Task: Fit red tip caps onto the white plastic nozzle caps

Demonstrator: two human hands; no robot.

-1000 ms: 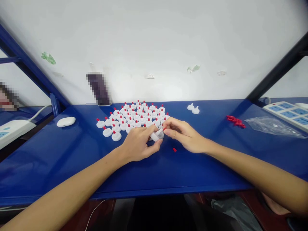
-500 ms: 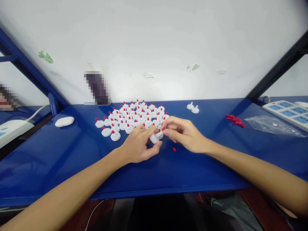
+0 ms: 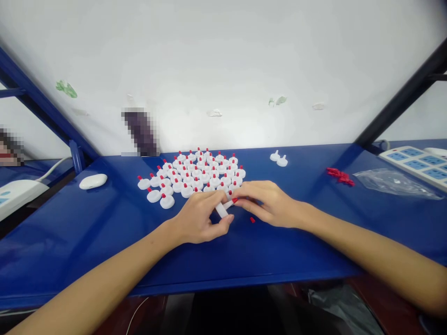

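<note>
My left hand is closed around the wide base of a white nozzle cap, whose spout points right. Between thumb and fingertips, my right hand pinches a small red tip cap at the end of that spout; whether it is seated there I cannot tell. Just behind both hands stands a cluster of white nozzle caps with red tips, mostly upright. One loose red tip lies on the blue table below my right hand.
Two white nozzle caps without red tips stand near the wall. To the right are a pile of red tips, a clear plastic bag and a power strip. A white oval case lies at left.
The held white cap has turned so its spout now points right, toward my right hand. The red tip in my right fingers has come to the spout's end.
</note>
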